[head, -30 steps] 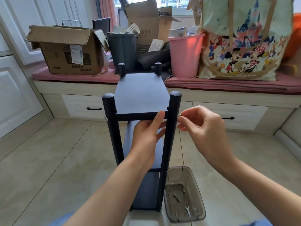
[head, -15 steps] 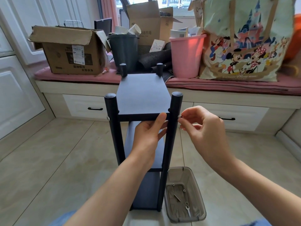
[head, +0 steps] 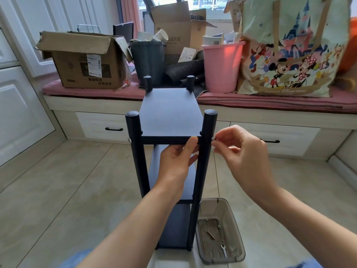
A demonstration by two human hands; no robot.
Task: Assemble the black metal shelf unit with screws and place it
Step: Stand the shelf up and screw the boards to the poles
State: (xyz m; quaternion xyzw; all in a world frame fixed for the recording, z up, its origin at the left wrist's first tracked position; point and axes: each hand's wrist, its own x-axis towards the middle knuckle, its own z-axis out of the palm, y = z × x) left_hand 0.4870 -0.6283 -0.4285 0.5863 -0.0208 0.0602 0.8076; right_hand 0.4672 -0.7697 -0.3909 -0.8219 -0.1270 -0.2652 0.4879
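While our left hand (head: 176, 161) holds the front edge of the top board, our right hand (head: 241, 151) pinches a small screw (head: 213, 138) against the near right post (head: 207, 144). Both grips are closed, one on the board, one on the screw.

We think the job is mostly done. The shelf (head: 170, 151) stands upright on the floor, right in front of us, with four posts and three boards in place. A screw head (head: 129, 140) already shows on the near left post. This right screw looks not yet all the way in. After that we would tighten it and put the shelf where it belongs.

The shelf is black, tall and thin, with round posts and flat boards. A tray (head: 233, 229) just beside its foot holds spare screws and a little wrench (head: 223, 248).
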